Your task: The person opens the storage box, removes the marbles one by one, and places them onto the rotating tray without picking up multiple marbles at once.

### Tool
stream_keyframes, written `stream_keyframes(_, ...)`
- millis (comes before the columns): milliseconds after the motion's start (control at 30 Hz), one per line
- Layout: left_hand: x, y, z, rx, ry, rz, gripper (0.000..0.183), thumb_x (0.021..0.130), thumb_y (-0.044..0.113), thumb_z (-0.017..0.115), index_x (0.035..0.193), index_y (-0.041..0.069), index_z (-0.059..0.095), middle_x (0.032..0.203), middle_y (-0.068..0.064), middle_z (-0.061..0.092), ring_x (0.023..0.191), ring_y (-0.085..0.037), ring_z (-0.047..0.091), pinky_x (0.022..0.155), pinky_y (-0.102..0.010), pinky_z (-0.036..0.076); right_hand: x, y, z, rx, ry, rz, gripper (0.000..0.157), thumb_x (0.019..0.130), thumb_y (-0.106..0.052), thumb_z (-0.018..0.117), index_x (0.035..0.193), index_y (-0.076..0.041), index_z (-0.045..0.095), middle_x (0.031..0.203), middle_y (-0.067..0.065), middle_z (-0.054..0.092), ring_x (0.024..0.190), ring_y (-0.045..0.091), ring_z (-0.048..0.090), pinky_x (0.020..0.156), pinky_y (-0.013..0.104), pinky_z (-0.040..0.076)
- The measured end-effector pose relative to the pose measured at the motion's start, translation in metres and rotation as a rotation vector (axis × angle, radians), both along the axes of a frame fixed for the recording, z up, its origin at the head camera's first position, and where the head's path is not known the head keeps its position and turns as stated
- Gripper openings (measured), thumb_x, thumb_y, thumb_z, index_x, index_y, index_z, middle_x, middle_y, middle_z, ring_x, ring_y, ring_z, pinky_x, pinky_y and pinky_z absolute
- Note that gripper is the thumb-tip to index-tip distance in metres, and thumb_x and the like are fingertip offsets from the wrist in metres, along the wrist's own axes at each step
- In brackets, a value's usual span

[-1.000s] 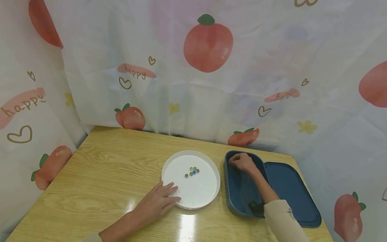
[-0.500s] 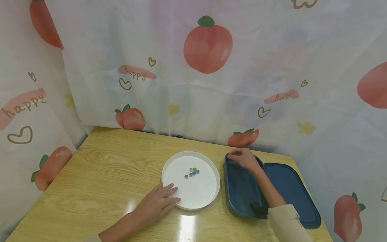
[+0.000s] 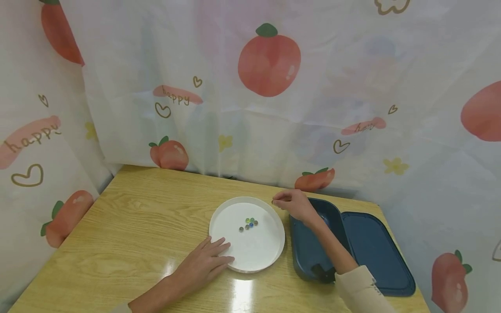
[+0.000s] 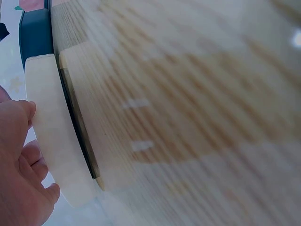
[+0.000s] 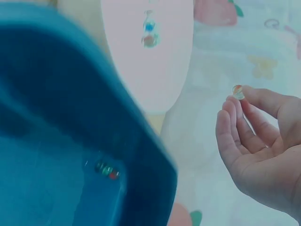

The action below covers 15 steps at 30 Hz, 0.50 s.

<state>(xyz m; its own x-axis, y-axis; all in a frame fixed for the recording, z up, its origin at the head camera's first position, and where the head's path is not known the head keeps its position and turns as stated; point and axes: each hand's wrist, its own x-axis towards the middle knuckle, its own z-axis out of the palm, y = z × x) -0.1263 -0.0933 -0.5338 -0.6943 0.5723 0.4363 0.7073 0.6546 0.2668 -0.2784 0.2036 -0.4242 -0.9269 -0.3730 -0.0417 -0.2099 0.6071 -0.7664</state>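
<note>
My right hand [image 3: 299, 208] is raised over the gap between a white round tray [image 3: 256, 252] and a dark blue box [image 3: 309, 256]. Between thumb and fingertips it pinches a clear glass marble [image 5: 238, 92] with an orange streak, plainest in the right wrist view. Several marbles [image 3: 251, 224] lie grouped on the tray's floor, one of them blue. Fingers spread, my left hand [image 3: 201, 263] rests on the tray's near left rim; the left wrist view shows its fingertips at the tray's wall [image 4: 56, 127]. More marbles [image 5: 107, 170] sit inside the box in the right wrist view.
A dark blue lid [image 3: 377, 248] lies flat to the right of the box. The wooden table [image 3: 156, 217] ends at a fruit-print curtain [image 3: 219, 108] behind and at the sides. A black wrist strap [image 3: 324, 273] shows on the right wrist, over the box.
My right hand has come up out of the box, over its far left rim, and leftward toward the tray with a marble. My left hand has stayed on the tray's rim.
</note>
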Motion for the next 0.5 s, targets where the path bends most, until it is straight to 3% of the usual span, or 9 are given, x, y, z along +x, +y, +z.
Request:
stream_keyframes(200,0.000,0.000,0.002,-0.012,-0.016,0.004,0.021,0.096,0.023,0.068,0.115,0.020,0.076,0.133,-0.009,0.064,0.130,-0.030,0.053,0.105,-0.061,0.039,0.003,-0.020,-0.001,0.014,-0.002,0.010,0.017,0.095,-0.018,0.070,0.107,-0.006,0.074,0.103,0.004,0.071,0.098,0.024,0.067,0.082,0.041,0.056)
stream_keyframes(500,0.000,-0.001,0.002,-0.010,-0.033,0.002,0.021,0.097,0.023,0.067,0.116,0.020,0.076,0.133,-0.009,0.063,0.130,-0.030,0.053,0.106,-0.060,0.038,0.004,-0.045,-0.010,0.040,0.008,0.058,0.017,0.094,-0.015,0.071,0.107,-0.004,0.075,0.096,0.002,0.072,0.095,0.022,0.068,0.082,0.040,0.056)
